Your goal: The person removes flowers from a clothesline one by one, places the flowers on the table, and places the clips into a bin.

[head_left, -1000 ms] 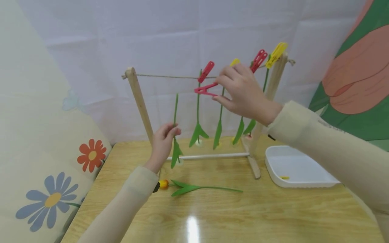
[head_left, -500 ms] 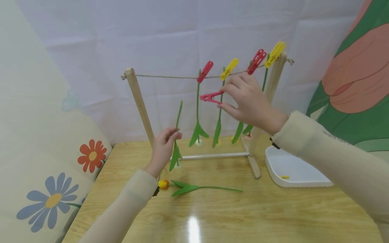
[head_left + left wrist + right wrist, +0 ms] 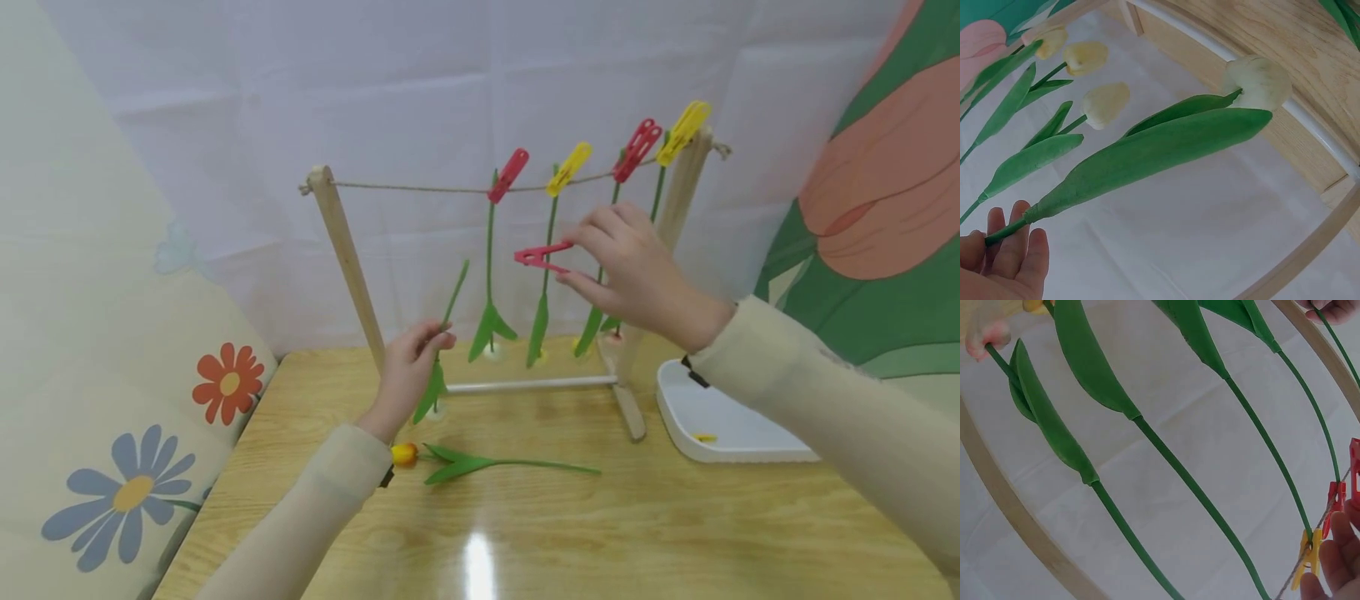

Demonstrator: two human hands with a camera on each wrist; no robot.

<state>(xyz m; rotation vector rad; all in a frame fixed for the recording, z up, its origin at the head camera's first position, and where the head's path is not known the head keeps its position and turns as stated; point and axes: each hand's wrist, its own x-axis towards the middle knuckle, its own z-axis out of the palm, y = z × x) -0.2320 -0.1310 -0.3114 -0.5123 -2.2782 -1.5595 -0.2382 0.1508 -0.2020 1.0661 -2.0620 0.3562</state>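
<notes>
My left hand [image 3: 405,375] pinches the green stem of an artificial tulip [image 3: 1259,81], white bloom downward; its bare stem end tilts up to the right, below the rope [image 3: 412,188]. My right hand [image 3: 630,271] holds a red clothespin [image 3: 527,257] between thumb and fingers by its handle ends, nose pointing left, lower than the rope. Several tulips hang bloom-down from the rope's right part, held by a red clothespin [image 3: 508,176], a yellow clothespin [image 3: 569,169], another red clothespin [image 3: 637,151] and another yellow clothespin [image 3: 684,133]. The left stretch of rope carries no clothespin.
Wooden posts [image 3: 345,258] and a white rod [image 3: 532,384] form the rack. An orange-yellow tulip [image 3: 465,467] lies on the wooden table [image 3: 600,533] in front. At right stands a white tray [image 3: 735,455] with a small yellow piece [image 3: 703,437] in it.
My right hand has moved down and right with the red clothespin, away from the rope. My left hand has sunk a little, and its tulip's stem end has tipped to the right.
</notes>
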